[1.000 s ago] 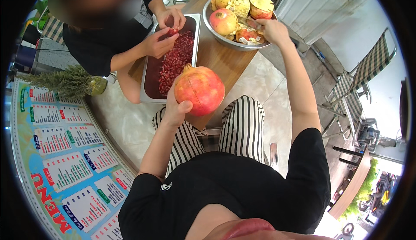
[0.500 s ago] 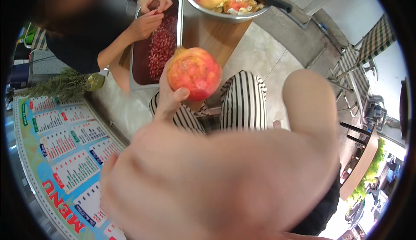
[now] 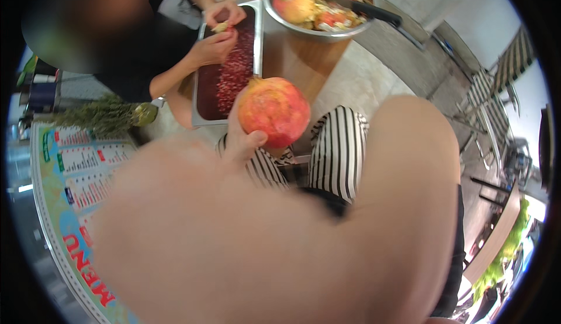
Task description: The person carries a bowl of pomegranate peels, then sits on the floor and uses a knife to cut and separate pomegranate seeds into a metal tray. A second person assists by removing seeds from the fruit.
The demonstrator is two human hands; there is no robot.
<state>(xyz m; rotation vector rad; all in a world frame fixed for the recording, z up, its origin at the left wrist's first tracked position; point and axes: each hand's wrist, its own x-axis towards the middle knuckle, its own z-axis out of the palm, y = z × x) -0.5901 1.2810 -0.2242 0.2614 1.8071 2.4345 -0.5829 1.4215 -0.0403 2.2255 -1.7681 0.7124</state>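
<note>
My left hand (image 3: pixel 238 142) is wrapped round a whole red and yellow pomegranate (image 3: pixel 274 112), thumb on its near side, held up above my lap. My right hand (image 3: pixel 169 224) looms very large and blurred close to the camera, its bent elbow off to the right; its fingers cannot be made out. Beyond the pomegranate is a steel tray (image 3: pixel 258 43) holding loose red pomegranate seeds (image 3: pixel 234 75). My right hand and forearm hide my left forearm and much of the lower view.
A co-worker's hands (image 3: pixel 219 40) pick at a small pale piece over the tray. A steel bowl (image 3: pixel 327 33) with pomegranates, peel and a black-handled knife (image 3: pixel 374 13) stands on the wooden table (image 3: pixel 304 61). A printed menu board (image 3: pixel 76 207) lies at left, chairs (image 3: pixel 488 102) at right.
My blurred right hand has moved up and left, covering more of the view. The pomegranate stays in my left hand. The whole scene has shifted slightly right and down.
</note>
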